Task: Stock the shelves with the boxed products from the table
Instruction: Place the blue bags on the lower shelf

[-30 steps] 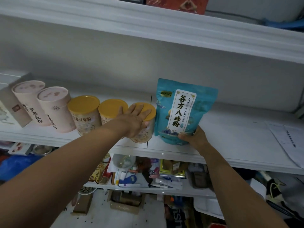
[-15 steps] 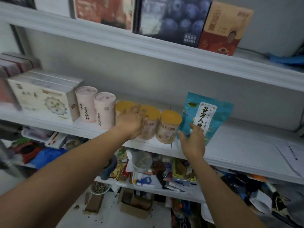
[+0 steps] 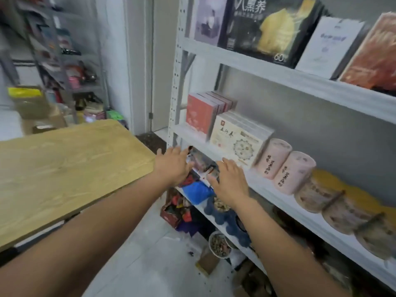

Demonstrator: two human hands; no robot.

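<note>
My left hand (image 3: pixel 171 166) and my right hand (image 3: pixel 229 183) hang in the air in front of the white shelf unit (image 3: pixel 267 189), fingers spread, holding nothing. On the middle shelf stand red boxes (image 3: pixel 199 114), cream boxes (image 3: pixel 237 142), two pink canisters (image 3: pixel 285 166) and yellow-lidded canisters (image 3: pixel 334 196). The upper shelf carries a large black box (image 3: pixel 265 28) and other flat boxes. The wooden table (image 3: pixel 64 168) lies to the left with its visible top bare.
Lower shelves are crammed with clutter, among it a blue bag (image 3: pixel 197 190) and a bowl (image 3: pixel 219 245). A small carton (image 3: pixel 206 262) sits on the pale floor. A grey rack (image 3: pixel 64 61) and cardboard boxes (image 3: pixel 36 110) stand behind the table.
Both hands have left the yellow-lidded canister and the teal pouch and pulled back from the shelf. The view has swung left, bringing the table into sight.
</note>
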